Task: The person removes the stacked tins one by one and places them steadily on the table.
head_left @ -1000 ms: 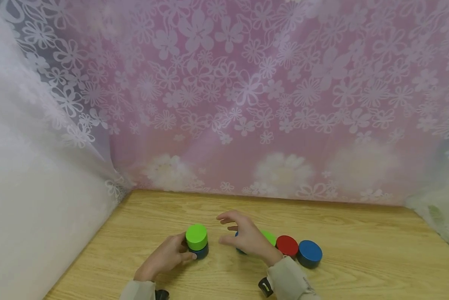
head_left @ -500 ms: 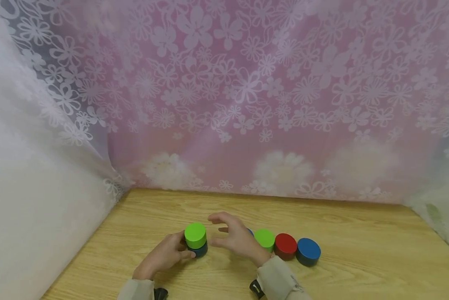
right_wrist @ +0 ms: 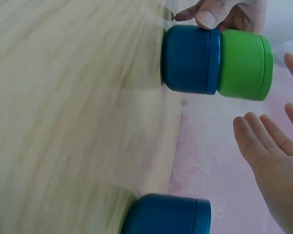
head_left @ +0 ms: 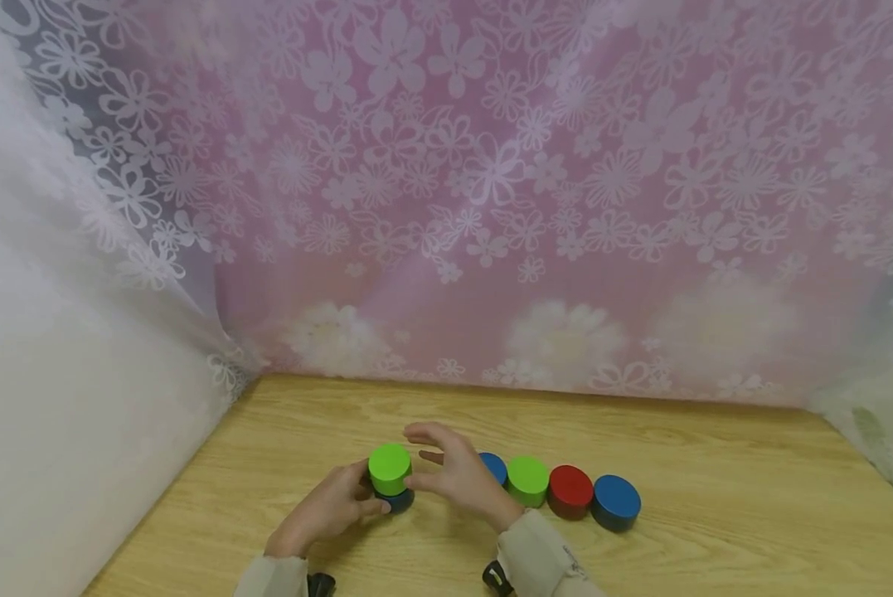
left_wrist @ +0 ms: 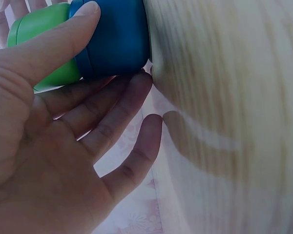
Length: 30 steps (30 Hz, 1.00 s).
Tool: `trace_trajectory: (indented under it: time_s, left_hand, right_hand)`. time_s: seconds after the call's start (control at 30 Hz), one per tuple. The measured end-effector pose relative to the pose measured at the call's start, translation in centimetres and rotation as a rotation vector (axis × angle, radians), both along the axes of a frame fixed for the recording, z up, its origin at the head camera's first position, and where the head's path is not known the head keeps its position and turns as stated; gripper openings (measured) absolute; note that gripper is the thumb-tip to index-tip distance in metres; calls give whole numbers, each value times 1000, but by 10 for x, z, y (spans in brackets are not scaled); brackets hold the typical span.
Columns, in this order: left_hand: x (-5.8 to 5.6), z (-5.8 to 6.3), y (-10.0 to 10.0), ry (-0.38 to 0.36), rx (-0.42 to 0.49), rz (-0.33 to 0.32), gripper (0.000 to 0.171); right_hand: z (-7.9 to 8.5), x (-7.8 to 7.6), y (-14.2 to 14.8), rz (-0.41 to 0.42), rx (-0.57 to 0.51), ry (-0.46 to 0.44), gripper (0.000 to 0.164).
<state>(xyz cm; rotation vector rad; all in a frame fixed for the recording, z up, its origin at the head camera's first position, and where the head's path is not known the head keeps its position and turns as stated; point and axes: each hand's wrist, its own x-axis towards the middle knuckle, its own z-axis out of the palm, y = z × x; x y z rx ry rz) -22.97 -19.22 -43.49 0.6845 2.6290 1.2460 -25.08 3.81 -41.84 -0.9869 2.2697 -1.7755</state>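
A green round lidded canister [head_left: 390,467] stands on top of a dark blue one [head_left: 397,502], left of centre on the table. My left hand [head_left: 332,506] holds the blue canister from the left. In the left wrist view its thumb lies along the green canister [left_wrist: 39,34], its tip on the blue canister [left_wrist: 117,41], with fingers on the far side. My right hand [head_left: 463,479] comes from the right, thumb and fingers spread and holding nothing. In the right wrist view the right fingers [right_wrist: 256,139] are apart from the stack, close by the green canister [right_wrist: 244,63].
Right of the stack, a row of similar canisters runs along the wooden table [head_left: 700,464]: blue [head_left: 494,468], partly behind my right hand, then green [head_left: 527,481], red [head_left: 570,492] and blue [head_left: 616,502]. A pink flowered curtain [head_left: 446,207] hangs behind the table.
My right hand has moved left, from in front of the row to beside the stack, uncovering more of the blue and green canisters. The left hand and stack have stayed in place.
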Motion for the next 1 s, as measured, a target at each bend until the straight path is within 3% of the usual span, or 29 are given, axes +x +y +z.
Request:
trace_trajectory:
  time_s: [0.33,1.0]
  left_hand:
    - [1,-1,-5,2,-21,12,56]
    - [0,1,-2,23,-1,-23,57]
  right_hand:
    - [-1,3,-15,6,-21,-50,56]
    - [-7,-2,-21,-1,33,-30,58]
